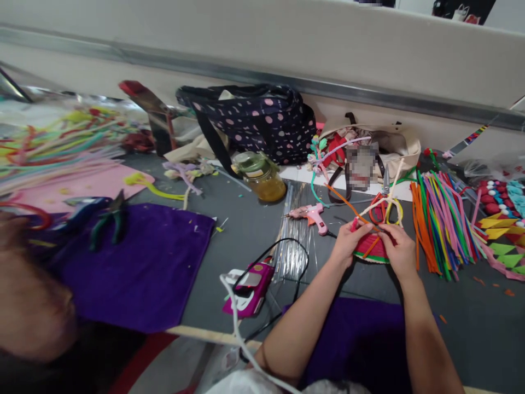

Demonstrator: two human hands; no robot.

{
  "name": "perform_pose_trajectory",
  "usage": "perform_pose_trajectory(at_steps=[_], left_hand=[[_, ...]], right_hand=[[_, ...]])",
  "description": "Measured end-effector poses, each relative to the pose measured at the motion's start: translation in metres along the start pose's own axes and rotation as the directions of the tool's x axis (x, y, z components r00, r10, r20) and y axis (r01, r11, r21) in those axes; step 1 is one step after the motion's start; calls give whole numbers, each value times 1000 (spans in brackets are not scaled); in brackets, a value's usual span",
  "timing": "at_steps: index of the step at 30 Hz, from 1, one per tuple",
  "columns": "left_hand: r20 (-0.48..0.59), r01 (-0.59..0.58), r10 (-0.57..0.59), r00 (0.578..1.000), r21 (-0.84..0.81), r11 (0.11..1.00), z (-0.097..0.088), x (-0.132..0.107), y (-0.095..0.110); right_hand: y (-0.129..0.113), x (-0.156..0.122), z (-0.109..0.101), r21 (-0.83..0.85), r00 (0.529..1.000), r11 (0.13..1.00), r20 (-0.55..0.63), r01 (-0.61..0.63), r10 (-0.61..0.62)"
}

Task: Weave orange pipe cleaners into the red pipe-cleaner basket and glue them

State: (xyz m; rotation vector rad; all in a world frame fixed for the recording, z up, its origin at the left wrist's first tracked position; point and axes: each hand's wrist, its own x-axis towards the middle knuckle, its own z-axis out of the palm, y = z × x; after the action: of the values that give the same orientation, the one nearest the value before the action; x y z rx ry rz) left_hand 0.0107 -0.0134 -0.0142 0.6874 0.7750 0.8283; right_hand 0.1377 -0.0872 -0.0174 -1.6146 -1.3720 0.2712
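Note:
My left hand and my right hand are close together at the right of the table, fingers pinched. Between them runs an orange pipe cleaner, its long end slanting up to the left. A cream pipe cleaner bends around just above my fingers; whether I grip it too, I cannot tell. A small pink bit shows at my left fingertips. Under both hands lies a pink, watermelon-like piece with a green and white edge, partly covered by them. Beyond my hands are red-handled scissors and a yellow-handled pair.
A pink glue gun lies left of my hands, near clear sticks and a corded magenta device. Coloured pipe cleaners lie to the right. A jar stands behind. Another person's arm is near pliers.

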Motion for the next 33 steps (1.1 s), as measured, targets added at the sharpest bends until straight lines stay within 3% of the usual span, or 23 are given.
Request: perform_pose_trajectory(at_steps=[8,14,20,23,27,30,33], left_hand=[[-45,28,-33,998,-110,994,-3,3,3],[-29,15,-18,999,-110,994,-5,5,1],[-17,5,-7,1000,-117,993,-5,5,3],[-5,-3,2,1000,-106,994,-4,3,5],[66,12,-6,998,-98,995,0,-1,7],[142,-3,9,990,-42,999,2,-5,7],[235,-79,55,970,91,993,4,-9,6]], right_hand=[[2,1,-5,-119,974,980,182,161,-138],[4,2,-7,-138,974,976,171,170,-145],[2,4,-8,-153,945,945,205,288,-255],[-2,3,-6,-131,969,966,136,224,-206],[-4,1,-2,30,995,1000,-96,4,-1],[-2,0,0,100,948,980,-254,-174,194],[-1,1,-2,180,904,948,-298,-263,307]])
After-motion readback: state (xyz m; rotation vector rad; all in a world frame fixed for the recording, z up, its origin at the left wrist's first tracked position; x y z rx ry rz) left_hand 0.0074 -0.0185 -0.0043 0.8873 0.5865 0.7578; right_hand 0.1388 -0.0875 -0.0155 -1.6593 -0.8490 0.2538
